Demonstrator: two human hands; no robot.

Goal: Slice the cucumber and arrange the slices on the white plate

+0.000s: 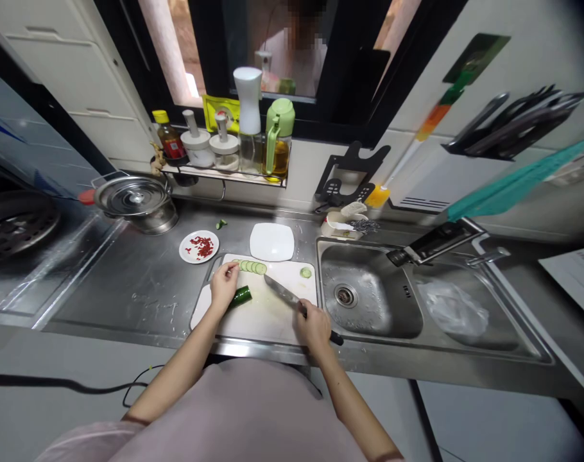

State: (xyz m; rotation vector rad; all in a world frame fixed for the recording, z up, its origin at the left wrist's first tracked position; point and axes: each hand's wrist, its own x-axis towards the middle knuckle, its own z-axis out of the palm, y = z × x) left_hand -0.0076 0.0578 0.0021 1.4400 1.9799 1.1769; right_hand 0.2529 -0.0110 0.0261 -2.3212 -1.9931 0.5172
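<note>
A white cutting board (267, 314) lies on the steel counter in front of me. My left hand (223, 285) is closed over the end of a green cucumber piece (242, 295) on the board. Several cucumber slices (251, 266) lie in a row along the board's far edge, and one slice (305, 273) sits apart at the far right. My right hand (313, 326) grips the black handle of a knife (285, 294), whose blade points up and left above the board, just right of the cucumber piece.
A small plate of chopped red chili (199, 247) and an empty white square plate (271, 242) sit behind the board. A steel sink (369, 295) with a tap (434, 242) lies to the right. A lidded pot (137, 200) and a rack of condiment bottles (224, 147) stand at the back left.
</note>
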